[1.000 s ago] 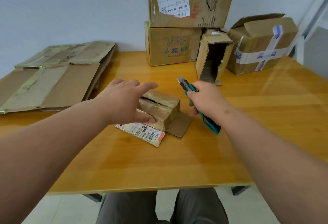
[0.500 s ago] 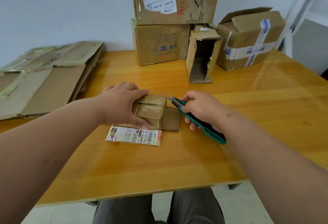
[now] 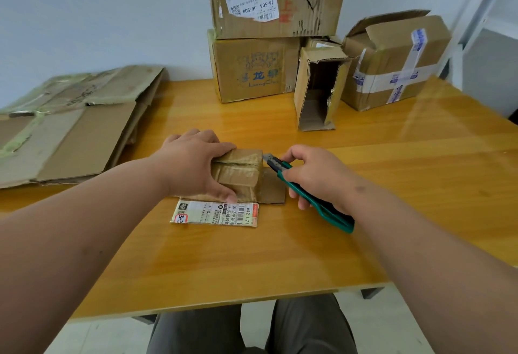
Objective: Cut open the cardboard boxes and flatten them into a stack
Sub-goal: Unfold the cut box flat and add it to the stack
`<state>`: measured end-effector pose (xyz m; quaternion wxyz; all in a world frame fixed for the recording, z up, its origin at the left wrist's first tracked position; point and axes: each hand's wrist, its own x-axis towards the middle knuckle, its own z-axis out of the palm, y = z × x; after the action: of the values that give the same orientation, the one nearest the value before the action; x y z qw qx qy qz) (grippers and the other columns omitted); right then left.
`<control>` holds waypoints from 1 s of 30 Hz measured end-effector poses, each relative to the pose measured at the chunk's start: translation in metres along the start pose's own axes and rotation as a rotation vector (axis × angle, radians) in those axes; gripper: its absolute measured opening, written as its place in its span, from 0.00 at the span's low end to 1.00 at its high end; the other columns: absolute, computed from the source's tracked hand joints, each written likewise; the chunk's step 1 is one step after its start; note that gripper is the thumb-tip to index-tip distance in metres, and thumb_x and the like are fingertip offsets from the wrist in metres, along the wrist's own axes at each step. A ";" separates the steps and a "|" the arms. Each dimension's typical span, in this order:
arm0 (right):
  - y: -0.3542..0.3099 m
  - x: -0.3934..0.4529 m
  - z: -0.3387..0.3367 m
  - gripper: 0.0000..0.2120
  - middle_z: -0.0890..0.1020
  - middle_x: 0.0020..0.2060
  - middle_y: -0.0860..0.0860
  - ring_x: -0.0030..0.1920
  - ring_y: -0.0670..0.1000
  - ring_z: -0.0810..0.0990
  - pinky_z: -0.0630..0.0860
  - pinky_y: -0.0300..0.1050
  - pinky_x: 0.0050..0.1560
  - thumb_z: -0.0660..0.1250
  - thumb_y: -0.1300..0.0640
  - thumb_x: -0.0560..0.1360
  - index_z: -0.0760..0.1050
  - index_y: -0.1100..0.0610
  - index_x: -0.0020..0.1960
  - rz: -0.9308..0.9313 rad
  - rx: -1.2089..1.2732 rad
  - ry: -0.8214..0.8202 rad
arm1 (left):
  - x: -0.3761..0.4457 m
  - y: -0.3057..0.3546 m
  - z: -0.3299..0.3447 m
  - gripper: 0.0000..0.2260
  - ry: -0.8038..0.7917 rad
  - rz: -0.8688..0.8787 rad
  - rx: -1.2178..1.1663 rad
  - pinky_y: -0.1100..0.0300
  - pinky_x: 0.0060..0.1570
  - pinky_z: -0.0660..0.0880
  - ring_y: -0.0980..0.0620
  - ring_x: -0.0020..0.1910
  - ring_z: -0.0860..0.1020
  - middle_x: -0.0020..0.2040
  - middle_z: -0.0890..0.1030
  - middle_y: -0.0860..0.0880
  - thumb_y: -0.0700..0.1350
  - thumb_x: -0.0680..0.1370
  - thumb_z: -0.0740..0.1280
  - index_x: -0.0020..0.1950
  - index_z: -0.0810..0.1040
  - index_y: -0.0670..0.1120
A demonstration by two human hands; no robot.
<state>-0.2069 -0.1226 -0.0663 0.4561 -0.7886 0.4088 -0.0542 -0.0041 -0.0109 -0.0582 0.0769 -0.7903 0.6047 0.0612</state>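
Head view: the left hand lies over a small tape-wrapped brown cardboard box at mid-table, thumb against its near side, steadying it. The right hand grips a green-handled utility knife, blade tip at the box's top right edge. The cutting step appears underway; next, the blade likely needs drawing along the taped seam, clear of the steadying fingers.

Wooden table, pale wall, grey trousers.
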 end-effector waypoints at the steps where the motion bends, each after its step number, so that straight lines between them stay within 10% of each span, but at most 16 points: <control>1: 0.001 -0.001 0.001 0.11 0.83 0.38 0.56 0.26 0.50 0.79 0.74 0.40 0.27 0.60 0.61 0.80 0.72 0.49 0.59 -0.010 -0.005 0.002 | 0.000 0.000 0.000 0.54 -0.006 -0.006 -0.001 0.49 0.68 0.61 0.51 0.65 0.63 0.65 0.66 0.57 0.82 0.54 0.58 0.77 0.55 0.62; 30: 0.012 -0.026 -0.017 0.09 0.82 0.34 0.57 0.27 0.53 0.78 0.76 0.46 0.35 0.61 0.63 0.80 0.75 0.53 0.57 -0.056 0.090 -0.180 | -0.005 0.004 -0.002 0.54 -0.003 -0.054 -0.068 0.48 0.66 0.65 0.52 0.65 0.62 0.66 0.66 0.57 0.79 0.54 0.63 0.77 0.57 0.61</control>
<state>-0.2394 -0.1190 -0.0581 0.5243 -0.7800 0.3413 -0.0141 -0.0093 -0.0073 -0.0550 0.0522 -0.8084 0.5807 0.0808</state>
